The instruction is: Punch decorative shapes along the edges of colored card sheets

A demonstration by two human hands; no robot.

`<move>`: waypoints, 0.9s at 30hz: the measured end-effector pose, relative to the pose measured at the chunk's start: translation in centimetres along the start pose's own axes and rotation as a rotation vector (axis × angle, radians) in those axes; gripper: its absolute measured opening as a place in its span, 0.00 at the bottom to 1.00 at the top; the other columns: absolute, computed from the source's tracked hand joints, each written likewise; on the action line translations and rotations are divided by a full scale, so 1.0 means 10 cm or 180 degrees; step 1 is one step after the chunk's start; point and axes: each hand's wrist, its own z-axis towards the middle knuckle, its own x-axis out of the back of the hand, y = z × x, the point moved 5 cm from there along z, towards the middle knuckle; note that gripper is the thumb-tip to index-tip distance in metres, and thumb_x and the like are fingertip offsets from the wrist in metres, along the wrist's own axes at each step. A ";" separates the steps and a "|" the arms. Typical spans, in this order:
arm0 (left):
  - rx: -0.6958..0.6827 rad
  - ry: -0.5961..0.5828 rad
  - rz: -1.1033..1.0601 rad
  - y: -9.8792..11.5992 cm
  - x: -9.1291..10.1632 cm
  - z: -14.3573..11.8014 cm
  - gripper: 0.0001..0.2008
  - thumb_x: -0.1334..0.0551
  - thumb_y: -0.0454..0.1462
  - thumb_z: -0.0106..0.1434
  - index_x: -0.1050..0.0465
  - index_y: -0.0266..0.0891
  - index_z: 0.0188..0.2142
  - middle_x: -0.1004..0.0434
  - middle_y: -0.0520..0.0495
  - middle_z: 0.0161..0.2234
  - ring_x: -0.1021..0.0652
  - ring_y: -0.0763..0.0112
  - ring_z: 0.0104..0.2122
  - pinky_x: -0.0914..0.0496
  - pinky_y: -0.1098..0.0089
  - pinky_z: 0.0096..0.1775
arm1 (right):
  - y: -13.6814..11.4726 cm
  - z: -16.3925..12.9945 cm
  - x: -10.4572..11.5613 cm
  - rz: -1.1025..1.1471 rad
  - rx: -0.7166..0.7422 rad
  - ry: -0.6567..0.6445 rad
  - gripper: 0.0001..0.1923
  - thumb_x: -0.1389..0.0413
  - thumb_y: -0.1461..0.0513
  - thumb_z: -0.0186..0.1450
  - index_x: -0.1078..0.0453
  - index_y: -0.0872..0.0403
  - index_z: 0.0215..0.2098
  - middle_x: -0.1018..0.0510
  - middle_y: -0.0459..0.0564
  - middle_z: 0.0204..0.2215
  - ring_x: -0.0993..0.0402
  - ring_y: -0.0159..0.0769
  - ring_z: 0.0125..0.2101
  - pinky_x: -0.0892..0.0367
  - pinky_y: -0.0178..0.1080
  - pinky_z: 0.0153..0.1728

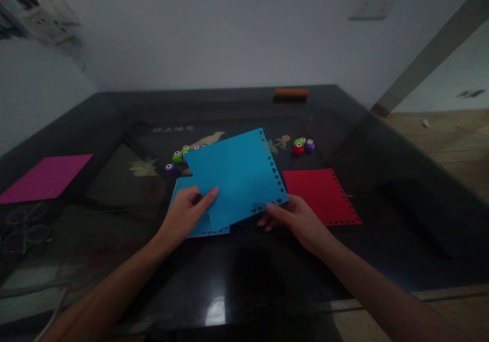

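Tilted above the table is a blue sheet of paper (237, 176), with small shapes punched along its right and lower edges. My left hand (187, 207) pinches its lower left side, thumb on top. At its lower right corner my right hand (294, 217) grips it between thumb and fingers. Partly hidden under the held sheet lies a stack with another punched blue sheet (202, 226) on top. A red sheet (321, 196), punched along its right and bottom edges, rests beside my right hand.
Small craft punches with eye-like tops stand in a left cluster (178, 156) and a right cluster (303, 146) on the dark glossy table (248, 275). A magenta sheet (49, 178) lies far left. An orange-brown bar (292, 93) is at the back edge, before the wall.
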 end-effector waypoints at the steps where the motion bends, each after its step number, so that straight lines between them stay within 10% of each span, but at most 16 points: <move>1: 0.0014 0.0024 0.0016 0.00 -0.01 0.00 0.16 0.41 0.46 0.57 0.37 0.38 0.19 0.33 0.55 0.17 0.33 0.76 0.17 0.36 0.75 0.19 | 0.02 0.00 0.00 -0.0110 -0.0030 0.0051 0.17 0.35 0.53 0.51 0.29 0.57 0.31 0.23 0.50 0.23 0.26 0.33 0.24 0.32 0.34 0.25; 27: -0.0249 0.0157 0.0459 -0.01 -0.08 -0.08 0.18 0.43 0.47 0.57 0.40 0.39 0.17 0.38 0.55 0.16 0.35 0.76 0.17 0.39 0.75 0.19 | 0.13 -0.01 -0.03 -0.0178 -0.0113 0.0379 0.14 0.33 0.56 0.48 0.29 0.57 0.24 0.26 0.45 0.17 0.31 0.28 0.17 0.36 0.31 0.18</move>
